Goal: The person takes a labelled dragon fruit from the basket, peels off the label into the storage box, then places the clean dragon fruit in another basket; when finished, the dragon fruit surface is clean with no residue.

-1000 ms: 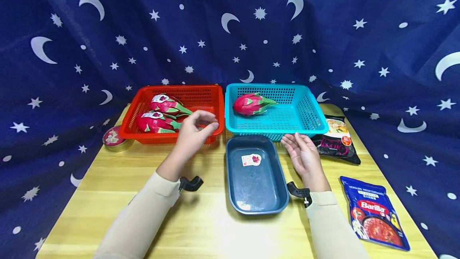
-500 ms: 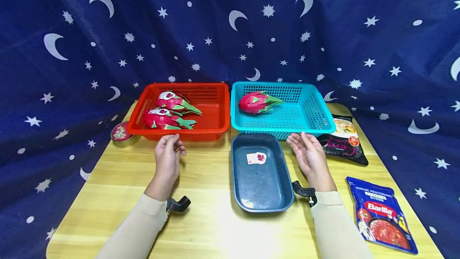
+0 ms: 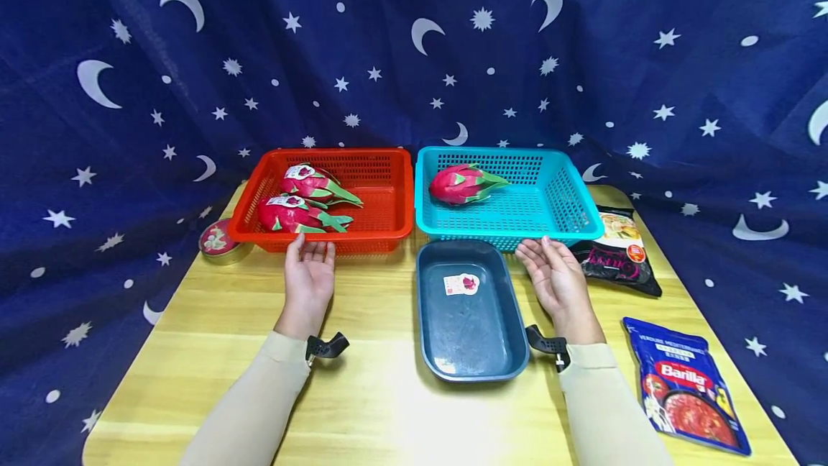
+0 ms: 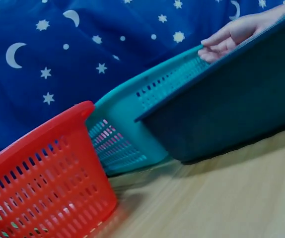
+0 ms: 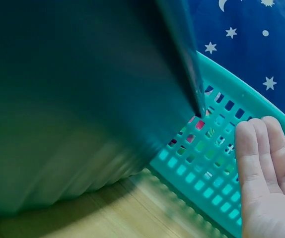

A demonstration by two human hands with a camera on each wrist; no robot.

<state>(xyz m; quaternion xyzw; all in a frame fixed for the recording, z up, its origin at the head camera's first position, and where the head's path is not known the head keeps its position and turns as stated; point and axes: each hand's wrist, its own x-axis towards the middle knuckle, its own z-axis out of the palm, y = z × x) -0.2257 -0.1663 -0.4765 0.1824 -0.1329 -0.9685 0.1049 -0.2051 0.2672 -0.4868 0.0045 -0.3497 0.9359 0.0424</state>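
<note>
My left hand (image 3: 309, 280) is palm up at the front side of the red basket (image 3: 382, 237), fingers extended at its rim. Two dragon fruits (image 3: 294, 216) with white stickers lie in that basket. At the front of the turquoise basket (image 3: 517, 236) is my right hand (image 3: 558, 282). The right wrist view shows its straight fingers (image 5: 276, 148) against the holed wall, just under the rim. One dragon fruit (image 3: 462, 184) lies in the turquoise basket. Only a sliver of my left hand shows in the left wrist view.
A dark blue tray (image 3: 475, 329) with a sticker (image 3: 462, 284) inside stands between my forearms. Right of it lie a black food packet (image 3: 617, 265) and a blue Barilla pouch (image 3: 687, 387). A round tin (image 3: 220, 241) sits by the red basket's left end.
My left hand has drawn back from over the red basket to its front side, then turned palm up with fingers at the rim. My right hand stays at the turquoise basket. The head view shifted slightly.
</note>
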